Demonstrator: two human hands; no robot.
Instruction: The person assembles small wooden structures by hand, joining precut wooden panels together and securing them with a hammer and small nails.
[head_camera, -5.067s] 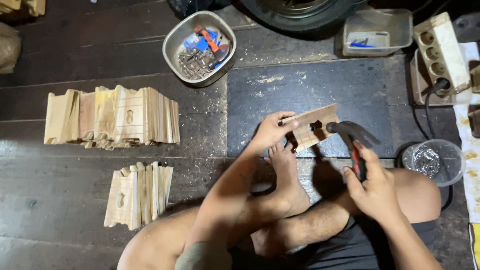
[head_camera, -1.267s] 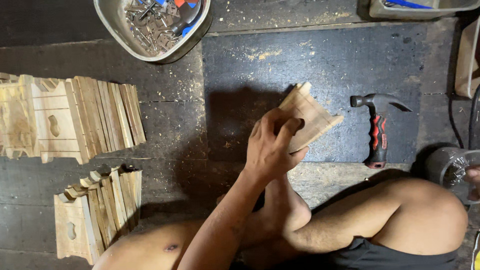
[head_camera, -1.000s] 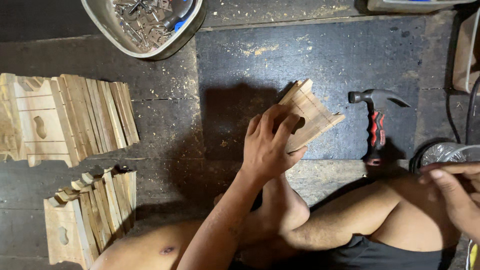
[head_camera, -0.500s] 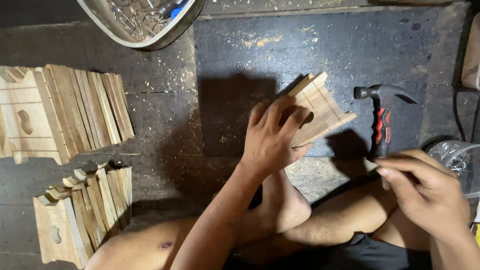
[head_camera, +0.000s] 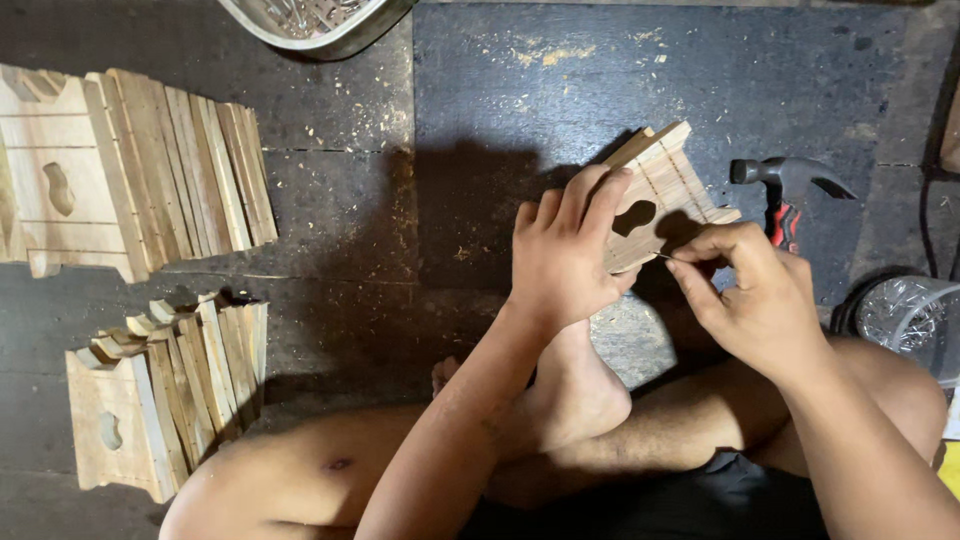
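My left hand (head_camera: 565, 250) grips a small pale wooden piece (head_camera: 665, 185) with a keyhole-shaped cutout, holding it on edge over a dark mat (head_camera: 560, 90). Beside it, my right hand (head_camera: 750, 295) pinches a thin nail (head_camera: 668, 258) between thumb and forefinger, its tip touching the lower edge of the wooden piece. A hammer (head_camera: 785, 195) with a black head and red-and-black handle lies on the mat just behind my right hand. My bare foot (head_camera: 575, 395) rests below the piece.
Two rows of similar wooden pieces lean at the left, a larger row (head_camera: 140, 175) and a smaller one (head_camera: 165, 390). A metal bowl (head_camera: 320, 25) of hardware sits at the top. A clear plastic container (head_camera: 905, 315) stands at the right.
My right hand came in from the right side with a nail and brought it to the wooden piece. The hammer lies untouched on the mat since I set it down.
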